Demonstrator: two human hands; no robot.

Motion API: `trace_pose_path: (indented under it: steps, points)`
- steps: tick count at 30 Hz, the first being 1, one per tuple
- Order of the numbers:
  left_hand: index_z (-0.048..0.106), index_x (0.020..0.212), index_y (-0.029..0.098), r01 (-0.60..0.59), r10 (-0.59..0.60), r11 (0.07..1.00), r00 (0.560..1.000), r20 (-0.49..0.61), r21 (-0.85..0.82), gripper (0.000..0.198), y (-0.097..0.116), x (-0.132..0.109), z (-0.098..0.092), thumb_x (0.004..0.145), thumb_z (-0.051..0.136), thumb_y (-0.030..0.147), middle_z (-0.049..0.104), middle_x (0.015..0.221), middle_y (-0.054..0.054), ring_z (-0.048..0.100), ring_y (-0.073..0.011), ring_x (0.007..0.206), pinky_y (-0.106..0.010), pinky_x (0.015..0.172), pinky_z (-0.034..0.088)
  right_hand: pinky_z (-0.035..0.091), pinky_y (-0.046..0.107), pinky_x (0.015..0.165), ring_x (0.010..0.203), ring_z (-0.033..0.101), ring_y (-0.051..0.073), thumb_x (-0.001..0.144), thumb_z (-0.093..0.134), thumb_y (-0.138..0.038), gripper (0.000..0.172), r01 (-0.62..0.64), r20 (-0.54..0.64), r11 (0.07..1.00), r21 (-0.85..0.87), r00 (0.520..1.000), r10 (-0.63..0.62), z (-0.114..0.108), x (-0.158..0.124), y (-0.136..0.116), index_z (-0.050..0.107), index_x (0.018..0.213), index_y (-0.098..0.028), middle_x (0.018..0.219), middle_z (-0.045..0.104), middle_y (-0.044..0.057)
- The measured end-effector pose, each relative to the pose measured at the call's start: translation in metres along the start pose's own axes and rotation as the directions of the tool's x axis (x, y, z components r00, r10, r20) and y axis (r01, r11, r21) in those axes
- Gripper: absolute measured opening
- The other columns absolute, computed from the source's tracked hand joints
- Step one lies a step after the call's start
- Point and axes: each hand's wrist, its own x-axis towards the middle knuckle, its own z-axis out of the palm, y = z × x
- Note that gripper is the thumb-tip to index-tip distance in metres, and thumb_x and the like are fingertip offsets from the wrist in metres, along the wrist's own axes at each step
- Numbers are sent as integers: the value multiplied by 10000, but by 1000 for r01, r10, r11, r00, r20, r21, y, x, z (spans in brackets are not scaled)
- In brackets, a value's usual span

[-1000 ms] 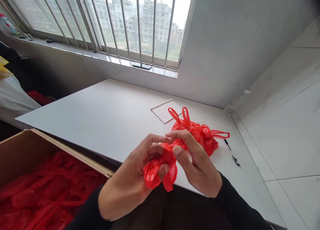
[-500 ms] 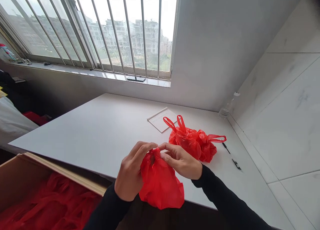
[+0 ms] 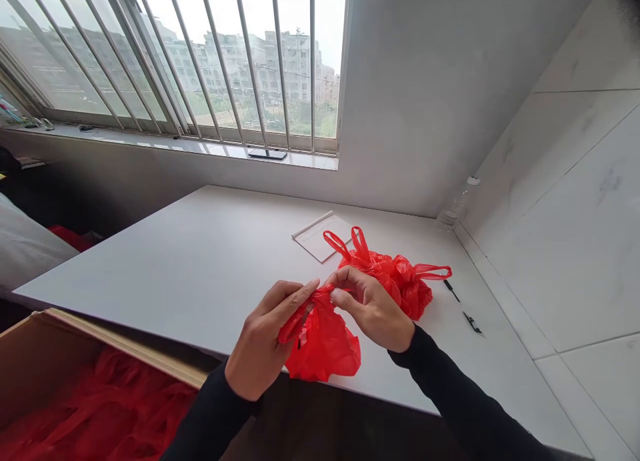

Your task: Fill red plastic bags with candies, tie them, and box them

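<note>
A red plastic bag hangs between my hands at the table's front edge, its top gathered and twisted. My left hand is closed on the bag's left upper part, with red plastic showing beneath the fingers. With thumb and forefinger my right hand pinches the gathered top, close to the left fingertips. What lies under the fingers is partly hidden. Just behind my right hand, a heap of red plastic bags rests on the table with looped handles sticking up and out to the right.
The white table meets the wall at the back. A notepad lies behind the bags; a pen and its black cap lie to their right. A clear bottle stands in the corner. A cardboard box holding red plastic is at lower left.
The held bag has risen and its lower end is now higher and narrower. My right hand has moved up slightly, and more of the bag is bunched under my left fingers.
</note>
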Motion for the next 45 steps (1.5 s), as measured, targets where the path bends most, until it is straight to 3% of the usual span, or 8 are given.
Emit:
trace_pose_path:
  steps: [10,15,22,28,32,35,41,45]
  points:
    - [462,1494,391,192,-192,981,978,-79,-1,533,-7,-7,10,1016,500,160,568,1331,-45,578,-170,1215,-297,981,501,500,315,750,804,582,163,909,536,-193,68,46,-200,902,-430,969,-145,-7,-3,-21,590,947,-210,906,638,17]
    - [542,1438,397,281,-280,959,959,-40,31,460,-16,-13,9,1012,522,224,588,1313,-40,572,-196,1224,-340,1015,485,434,285,606,666,520,146,875,549,-204,40,-69,-174,870,-488,985,-19,-22,-8,-16,576,904,-213,811,609,-3]
    - [665,1327,306,479,-474,836,876,86,-269,340,-9,1,11,1029,502,315,621,1290,-68,619,-194,1169,-313,969,507,390,256,601,656,460,117,860,551,-260,57,-290,-76,956,50,953,293,-33,1,-8,546,849,-205,767,524,-29]
    - [673,1322,306,528,-525,779,844,108,-339,340,-10,6,7,1016,529,330,633,1307,-66,616,-216,1183,-311,959,511,207,215,466,497,222,85,820,563,-306,123,-451,181,783,429,892,415,-32,6,0,473,866,-236,572,338,-105]
    - [705,1276,304,547,-567,747,821,67,-377,312,-7,3,8,1004,553,331,657,1260,-58,642,-195,1111,-292,951,508,390,256,591,635,446,116,894,567,-303,98,-277,-21,949,151,959,284,-28,2,-4,511,897,-223,757,528,-32]
    - [702,1276,316,551,-571,738,818,74,-390,313,2,1,8,1012,536,332,647,1274,-47,617,-197,1156,-290,978,495,470,307,763,861,556,165,930,554,-303,80,-184,-131,982,-48,975,177,-25,-4,-15,555,926,-224,993,608,28]
    - [700,1273,328,606,-622,722,780,69,-335,318,0,-12,5,1007,532,376,620,1314,-24,592,-195,1195,-281,1013,475,447,300,692,722,530,152,933,538,-292,90,-222,-190,948,-226,965,181,-31,-12,-13,561,885,-219,805,575,-14]
    - [723,1224,284,697,-717,650,694,62,-303,341,-15,-28,-1,988,541,449,655,1289,-38,603,-227,1203,-334,1058,462,432,291,646,689,510,145,947,528,-318,134,-316,-221,925,-212,937,270,-42,-13,8,542,864,-214,770,545,-23]
